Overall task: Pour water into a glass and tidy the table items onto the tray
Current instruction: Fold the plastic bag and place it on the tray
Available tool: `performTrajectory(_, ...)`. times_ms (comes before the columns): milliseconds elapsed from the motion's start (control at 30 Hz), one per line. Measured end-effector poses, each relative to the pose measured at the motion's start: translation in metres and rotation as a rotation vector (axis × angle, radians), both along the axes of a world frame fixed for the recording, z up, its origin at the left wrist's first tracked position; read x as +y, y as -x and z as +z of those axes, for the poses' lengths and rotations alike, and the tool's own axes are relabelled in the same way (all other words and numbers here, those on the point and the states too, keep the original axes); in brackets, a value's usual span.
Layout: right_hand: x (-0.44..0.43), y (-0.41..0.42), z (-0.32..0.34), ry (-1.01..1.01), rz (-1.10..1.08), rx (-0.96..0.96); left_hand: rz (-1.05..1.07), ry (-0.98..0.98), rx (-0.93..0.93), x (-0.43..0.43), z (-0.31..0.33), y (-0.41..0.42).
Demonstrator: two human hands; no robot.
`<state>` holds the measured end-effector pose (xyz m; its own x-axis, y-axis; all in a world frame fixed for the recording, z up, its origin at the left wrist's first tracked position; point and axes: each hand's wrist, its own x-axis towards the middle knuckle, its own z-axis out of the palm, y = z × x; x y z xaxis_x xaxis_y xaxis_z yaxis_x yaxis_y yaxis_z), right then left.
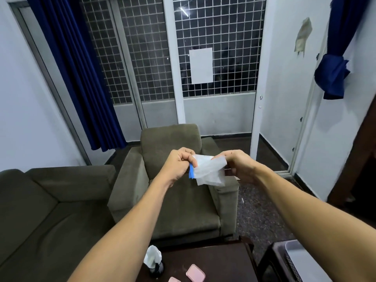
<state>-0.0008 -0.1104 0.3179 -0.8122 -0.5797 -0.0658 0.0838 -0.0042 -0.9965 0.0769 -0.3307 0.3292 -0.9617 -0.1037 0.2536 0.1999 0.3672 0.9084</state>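
I hold a white wipe or tissue (209,169) stretched between both hands, raised in front of the armchair. My left hand (179,163) pinches its left edge, where a small blue piece (191,173) shows. My right hand (238,165) pinches its right top corner. Below, on the dark table (215,259), stand a dark holder with a white tissue in it (153,261) and two pink flat items (195,272). A grey tray (305,261) shows at the bottom right edge. No glass or water container is in view.
A brown armchair (173,200) stands straight ahead and a matching sofa (40,210) at the left. A dark stool or stand (272,261) carries the tray beside the table. Blue curtains and a grilled glass door fill the back wall.
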Motion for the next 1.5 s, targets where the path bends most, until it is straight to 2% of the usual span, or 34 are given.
performTrajectory(100,0.014,-0.001,0.007,0.061,0.074,-0.205,-0.002,0.143,0.095,0.009,0.005,0.003)
performTrajectory(167,0.017,-0.004,0.007,-0.042,0.023,-0.154,-0.006,0.213,0.139,0.018,0.005,0.005)
performTrajectory(233,0.019,-0.007,0.004,-0.189,-0.101,-0.007,-0.05,0.207,0.119,0.028,0.002,0.008)
performTrajectory(300,0.029,-0.011,0.003,-0.209,-0.228,0.111,-0.13,0.096,0.052,0.042,-0.004,0.014)
performTrajectory(400,0.059,-0.015,0.002,-0.225,-0.371,0.231,-0.235,-0.269,-0.151,0.068,-0.021,0.028)
performTrajectory(500,0.095,-0.018,-0.006,-0.261,-0.452,0.296,-0.31,-0.233,-0.237,0.107,-0.042,0.045)
performTrajectory(633,0.16,-0.008,-0.035,-0.208,-0.496,0.153,-0.294,-0.251,-0.219,0.176,-0.084,0.063)
performTrajectory(767,0.237,0.009,-0.087,-0.366,-0.386,-0.097,-0.226,-0.289,-0.293,0.25,-0.136,0.084)
performTrajectory(933,0.319,0.031,-0.143,-0.371,-0.402,-0.22,-0.225,-0.276,-0.426,0.332,-0.203,0.114)
performTrajectory(1067,0.367,0.058,-0.166,-0.309,-0.294,-0.299,-0.208,-0.339,-0.581,0.378,-0.234,0.141)
performTrajectory(1167,0.383,0.081,-0.184,-0.472,-0.186,-0.161,-0.156,-0.366,-0.68,0.402,-0.254,0.157)
performTrajectory(1267,0.387,0.106,-0.21,-0.888,0.004,0.164,-0.074,-0.37,-0.765,0.418,-0.277,0.166)
performTrajectory(1300,0.386,0.113,-0.221,-0.965,0.046,0.266,-0.049,-0.368,-0.777,0.421,-0.286,0.168)
performTrajectory(1367,0.386,0.121,-0.248,-0.978,0.056,0.335,-0.011,-0.373,-0.765,0.424,-0.305,0.171)
performTrajectory(1500,0.392,0.125,-0.308,-0.989,0.094,0.325,0.037,-0.29,-0.717,0.426,-0.343,0.17)
